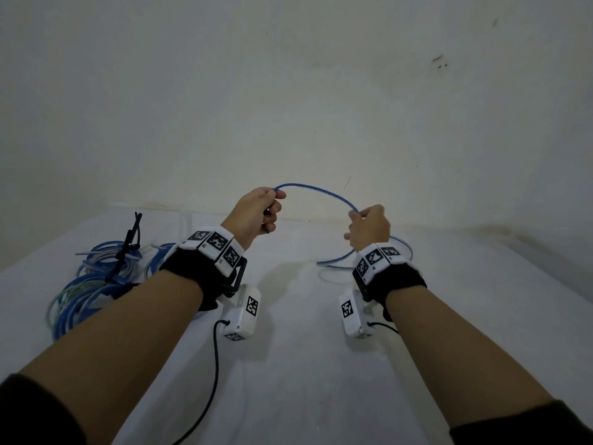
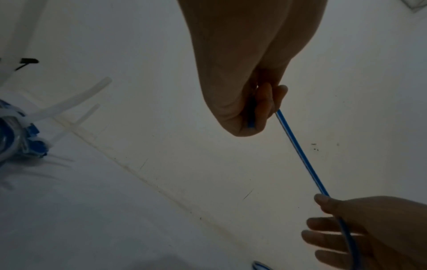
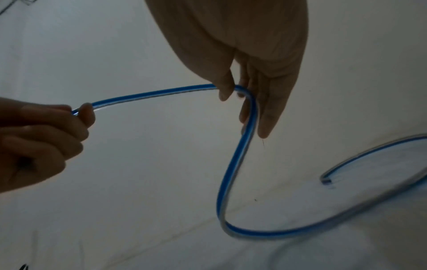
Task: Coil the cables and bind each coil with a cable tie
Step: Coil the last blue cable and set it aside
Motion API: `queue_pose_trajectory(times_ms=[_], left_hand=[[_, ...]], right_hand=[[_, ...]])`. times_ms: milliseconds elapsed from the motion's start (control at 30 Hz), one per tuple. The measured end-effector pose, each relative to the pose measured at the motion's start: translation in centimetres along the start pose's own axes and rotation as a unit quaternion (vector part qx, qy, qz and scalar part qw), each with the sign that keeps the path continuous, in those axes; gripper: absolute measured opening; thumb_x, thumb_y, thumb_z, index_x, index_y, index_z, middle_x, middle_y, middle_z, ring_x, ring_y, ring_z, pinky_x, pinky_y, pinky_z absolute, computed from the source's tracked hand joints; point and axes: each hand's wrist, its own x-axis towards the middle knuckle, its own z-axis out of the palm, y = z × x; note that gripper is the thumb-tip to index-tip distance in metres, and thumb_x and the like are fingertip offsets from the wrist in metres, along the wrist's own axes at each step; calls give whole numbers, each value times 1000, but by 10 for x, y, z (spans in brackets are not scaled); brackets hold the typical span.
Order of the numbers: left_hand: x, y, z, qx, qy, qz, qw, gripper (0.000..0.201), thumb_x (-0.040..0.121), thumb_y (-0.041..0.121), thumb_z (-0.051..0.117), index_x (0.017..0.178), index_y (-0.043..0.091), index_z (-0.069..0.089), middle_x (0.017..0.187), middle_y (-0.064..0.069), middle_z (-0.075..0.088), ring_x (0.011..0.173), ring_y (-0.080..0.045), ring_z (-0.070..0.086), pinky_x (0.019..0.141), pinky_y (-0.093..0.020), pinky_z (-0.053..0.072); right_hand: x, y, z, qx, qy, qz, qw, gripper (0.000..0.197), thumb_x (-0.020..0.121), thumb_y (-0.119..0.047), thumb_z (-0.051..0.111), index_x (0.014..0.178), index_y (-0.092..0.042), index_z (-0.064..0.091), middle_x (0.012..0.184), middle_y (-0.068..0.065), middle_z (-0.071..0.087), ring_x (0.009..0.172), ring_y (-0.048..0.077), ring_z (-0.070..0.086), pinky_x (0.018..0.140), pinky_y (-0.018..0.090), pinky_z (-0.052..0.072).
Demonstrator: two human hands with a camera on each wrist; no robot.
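Blue cable (image 1: pixel 321 191) arches in the air between both hands, raised above the white bench (image 1: pixel 305 364) near its far edge, where the bench meets the wall (image 1: pixel 288 91). The left hand (image 1: pixel 256 213) is curled into a fist around one end of the cable, and a short tip pokes out beneath its fingers. The right hand (image 1: pixel 369 228) pinches the cable further along between thumb and fingers; from there the cable drops, curves along the bench surface and loops round toward the right edge, its other end lying free on the bench, as the right wrist view shows. In that view the cable (image 3: pixel 233 164) has a pale stripe down its blue length.

Coiled blue cables (image 1: pixel 93 284) lie in a heap by the left edge of the bench, partly hidden behind the left forearm. A black cable tie (image 1: pixel 128 248) sticks up from one of the coils. Pale translucent ties (image 2: pixel 71 102) jut from a coil in the left wrist view.
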Motion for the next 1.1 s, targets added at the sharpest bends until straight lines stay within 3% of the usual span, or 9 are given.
queue_pose_trajectory(times_ms=[100,267,433,600,633,700,800,933,1100], left_hand=[[1,1,2,-13,3,6,1000,26,101,14,31,89,14,54,62,4,40,47,-8,28,52,-21,29],[8,8,-2,-81,76,23,994,28,100,15,29,83,14,52,60,3,38,42,-6,28,52,-22,27],[16,10,-9,-69,136,58,987,29,100,13,29,80,15,50,63,2,39,35,-3,30,51,-23,26],[18,6,-5,-48,146,63,986,30,101,13,30,80,15,51,65,3,42,35,-2,30,50,-21,26],[18,4,-4,-45,142,60,987,30,101,14,30,80,15,51,65,3,42,35,-1,31,51,-21,27],[15,1,0,-37,128,54,990,30,101,14,30,80,15,52,65,3,42,35,-2,31,51,-21,27],[13,-1,3,-16,102,45,994,29,100,14,30,81,14,53,65,3,42,36,-2,31,51,-21,27],[16,-1,6,-7,92,38,995,29,100,13,31,82,14,54,64,3,42,37,-2,31,51,-21,27],[18,0,9,-69,108,19,992,27,100,12,30,82,15,51,63,2,41,40,-5,31,53,-23,29]], right_hand=[[5,-5,-1,84,9,16,996,13,92,-1,46,95,-11,39,108,19,57,85,29,58,81,48,54],[-7,-4,-7,80,-52,-51,994,8,92,-4,51,96,-10,47,101,13,56,87,26,57,80,36,51],[-17,3,-17,-138,-140,-121,973,19,82,-23,70,87,-6,62,84,4,58,78,17,52,68,25,38],[-16,-2,-21,-152,-214,43,964,6,89,-4,60,86,1,58,66,9,61,36,14,58,48,28,55],[-13,-1,-22,-139,-191,61,970,6,90,-1,57,85,2,57,70,11,61,37,15,60,54,36,59],[-4,-2,-27,-176,-127,21,976,10,89,-6,57,84,3,59,86,18,66,65,25,70,73,46,58],[3,-5,-43,-261,-61,-38,963,21,92,-11,57,97,7,65,101,22,66,95,36,62,79,35,49],[9,-1,-55,-272,-81,-112,952,22,94,-13,55,98,6,66,100,23,66,96,35,59,77,33,42],[8,1,-57,-264,-144,-171,938,24,97,-20,49,89,-1,61,84,11,55,78,24,47,68,25,31]])
